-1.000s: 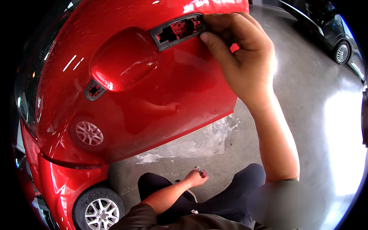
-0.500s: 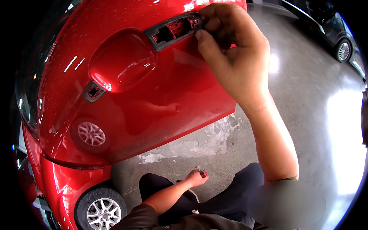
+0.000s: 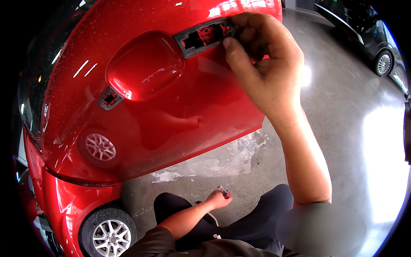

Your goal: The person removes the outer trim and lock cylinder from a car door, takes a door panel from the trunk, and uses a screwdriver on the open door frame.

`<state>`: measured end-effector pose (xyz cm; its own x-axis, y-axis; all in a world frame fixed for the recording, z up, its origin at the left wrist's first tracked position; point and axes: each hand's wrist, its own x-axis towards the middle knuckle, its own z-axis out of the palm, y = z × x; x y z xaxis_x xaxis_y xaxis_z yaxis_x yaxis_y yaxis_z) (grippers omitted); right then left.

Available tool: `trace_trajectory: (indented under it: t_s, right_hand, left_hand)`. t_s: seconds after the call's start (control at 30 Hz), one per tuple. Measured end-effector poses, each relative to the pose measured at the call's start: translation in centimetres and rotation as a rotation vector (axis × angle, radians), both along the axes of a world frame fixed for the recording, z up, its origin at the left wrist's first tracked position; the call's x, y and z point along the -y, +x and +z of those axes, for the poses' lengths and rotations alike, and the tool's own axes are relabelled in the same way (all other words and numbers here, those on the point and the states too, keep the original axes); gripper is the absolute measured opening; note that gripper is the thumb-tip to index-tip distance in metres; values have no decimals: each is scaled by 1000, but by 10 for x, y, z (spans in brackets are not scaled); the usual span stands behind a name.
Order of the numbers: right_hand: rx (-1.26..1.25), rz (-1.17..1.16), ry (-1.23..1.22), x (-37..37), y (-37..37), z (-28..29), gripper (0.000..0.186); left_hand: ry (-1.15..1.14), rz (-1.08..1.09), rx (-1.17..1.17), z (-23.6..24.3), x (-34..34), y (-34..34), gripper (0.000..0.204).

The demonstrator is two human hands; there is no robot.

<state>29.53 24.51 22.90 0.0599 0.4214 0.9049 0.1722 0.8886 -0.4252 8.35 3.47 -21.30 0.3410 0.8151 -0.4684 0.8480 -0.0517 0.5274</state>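
Observation:
A red car door (image 3: 192,98) fills the upper left, with a smooth oval recess (image 3: 143,64). Along the recess's upper right lies a long opening with a black gasket (image 3: 186,52) around red inner parts; a smaller gasketed opening (image 3: 110,98) is at its lower left. My right hand (image 3: 274,68) is closed at the long opening's right end, thumb on the gasket rim and the other fingers curled, partly hidden. Down over my lap, my left hand (image 3: 216,198) grips a small tool with a red part (image 3: 224,192), its full shape hidden.
The red body's front wheel (image 3: 112,237) is at lower left, below the door. A dark car (image 3: 359,43) stands at upper right on the grey concrete floor (image 3: 334,111). My bent legs (image 3: 265,214) show below the door's edge.
The right hand shifts slightly at the opening, staying on its right end, while the view of the door moves a little. My left hand keeps its hold on the tool.

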Motion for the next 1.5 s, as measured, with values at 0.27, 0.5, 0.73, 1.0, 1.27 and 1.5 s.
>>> trace_trajectory:
  t_s: [0.27, 0.5, 0.73, 1.0, 1.27, 1.5]
  right_hand:
    - [-121, -55, -11, -6, -13, -1, 15]
    - [-118, -17, 14, -8, -15, 4, 14]
    - [28, -165, 131, -2, -18, 13, 16]
    - [-73, -64, 124, -10, -21, 14, 18]
    - [-31, -150, 124, -8, -17, 17, 15]
    - [4, -57, 88, -8, 0, 14, 15]
  left_hand:
    - [143, 40, 108, -10, 5, 0, 32]
    - [119, -17, 72, 4, 1, 1, 32]
    - [136, 18, 97, -2, 2, -2, 32]
    - [144, 49, 121, -8, 2, -3, 34]
    - [269, 113, 361, 35, 6, 12, 22]
    - [101, 334, 1121, 281, -12, 39, 19]
